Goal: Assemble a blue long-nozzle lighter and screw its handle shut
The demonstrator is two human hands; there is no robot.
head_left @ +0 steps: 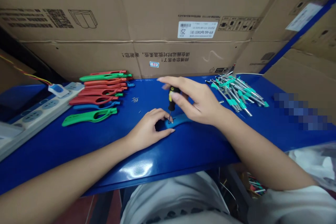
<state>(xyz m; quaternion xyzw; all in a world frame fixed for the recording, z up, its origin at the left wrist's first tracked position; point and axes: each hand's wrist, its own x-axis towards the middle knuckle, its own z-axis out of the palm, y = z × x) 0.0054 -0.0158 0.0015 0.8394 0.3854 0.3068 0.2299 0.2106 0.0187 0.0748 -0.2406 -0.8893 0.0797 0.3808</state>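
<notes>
My right hand (195, 99) is closed around a screwdriver (172, 103) with a black and yellow handle. It stands nearly upright, its tip down at the end of a blue plastic lighter casing (182, 120) lying on the table. The fingers of my left hand (149, 127) hold that end of the casing from the left, close to the screwdriver tip. The casing's right part is partly hidden under my right hand. Several small screws (135, 100) lie loose beyond my left hand.
A row of red, green and blue lighter casings (98, 92) lies at the left, beside a white power strip (39, 112). Metal tubes with teal parts (236, 92) are heaped at the back right. A large cardboard box (118, 35) stands behind the blue table (105, 161).
</notes>
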